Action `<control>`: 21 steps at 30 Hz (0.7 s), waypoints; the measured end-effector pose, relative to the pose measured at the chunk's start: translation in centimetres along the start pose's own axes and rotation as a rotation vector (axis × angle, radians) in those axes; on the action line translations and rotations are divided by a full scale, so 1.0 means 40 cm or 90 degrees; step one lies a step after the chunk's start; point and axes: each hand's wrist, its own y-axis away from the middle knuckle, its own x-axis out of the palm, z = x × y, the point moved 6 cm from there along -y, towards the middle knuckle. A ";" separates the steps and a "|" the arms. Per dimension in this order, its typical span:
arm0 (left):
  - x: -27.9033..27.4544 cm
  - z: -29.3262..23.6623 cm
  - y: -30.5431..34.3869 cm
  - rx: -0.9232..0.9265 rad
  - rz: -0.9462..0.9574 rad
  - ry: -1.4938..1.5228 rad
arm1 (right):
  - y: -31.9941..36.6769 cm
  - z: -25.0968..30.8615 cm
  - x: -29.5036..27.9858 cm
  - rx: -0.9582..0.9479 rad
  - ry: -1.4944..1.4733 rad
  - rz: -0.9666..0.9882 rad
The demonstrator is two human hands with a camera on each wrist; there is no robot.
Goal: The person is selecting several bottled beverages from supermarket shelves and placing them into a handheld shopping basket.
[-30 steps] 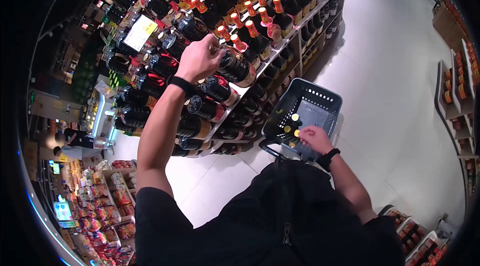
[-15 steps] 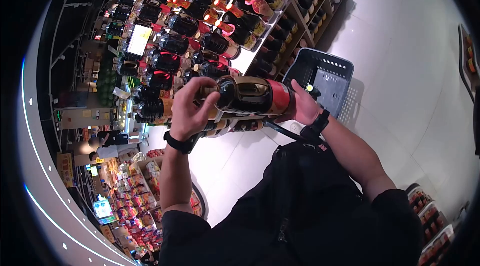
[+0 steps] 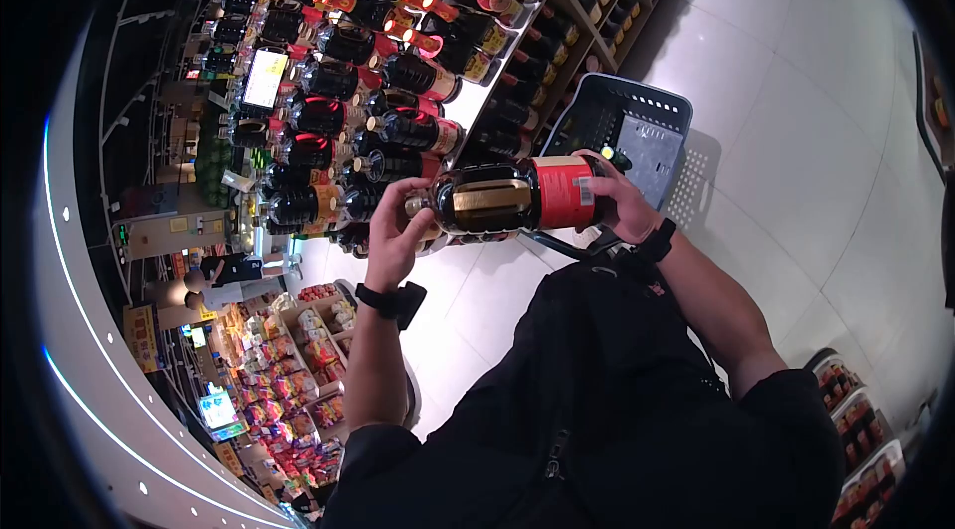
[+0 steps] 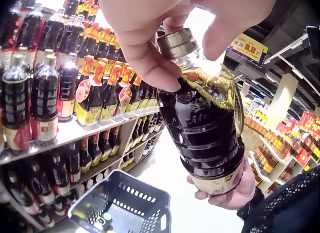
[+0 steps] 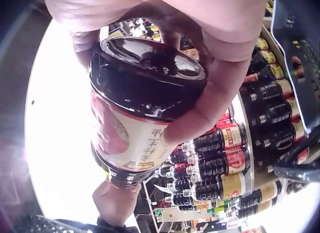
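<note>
A large dark soy sauce bottle (image 3: 487,201) lies on its side in the air before my body, its red back label with a barcode facing up in the head view. My left hand (image 3: 393,240) holds it by the neck, fingers curled beside the metallic cap (image 4: 177,44). At the other end, my right hand (image 3: 629,209) grips the base, with thumb and fingers around its rim. The right wrist view shows the round bottom (image 5: 152,57) and a pale front label (image 5: 132,138). Just beyond the right hand is a dark shopping basket (image 3: 637,86), with small bottles inside.
Tiered shelves of sauce bottles (image 3: 323,116) stand ahead and to the left, with price cards (image 3: 267,79) among them. Pale floor (image 3: 776,161) stretches right. Packaged goods (image 3: 288,380) fill a display at lower left, near other people (image 3: 224,275). More shelves (image 3: 865,434) stand at lower right.
My left hand has drawn the bottle off the shelf toward my body. My right hand has come from over the basket to the bottle's base. The bottle has turned, exposing more red label.
</note>
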 end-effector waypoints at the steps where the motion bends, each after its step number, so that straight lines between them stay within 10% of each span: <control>1: 0.005 0.014 0.004 0.009 -0.006 -0.024 | 0.006 0.001 -0.005 -0.001 0.001 0.000; 8: 0.040 0.099 0.029 -0.078 -0.053 0.185 | 0.076 0.093 0.015 -0.207 0.264 0.029; 21: 0.057 0.159 0.019 -0.173 -0.111 0.171 | 0.087 0.085 0.031 -0.175 0.280 -0.023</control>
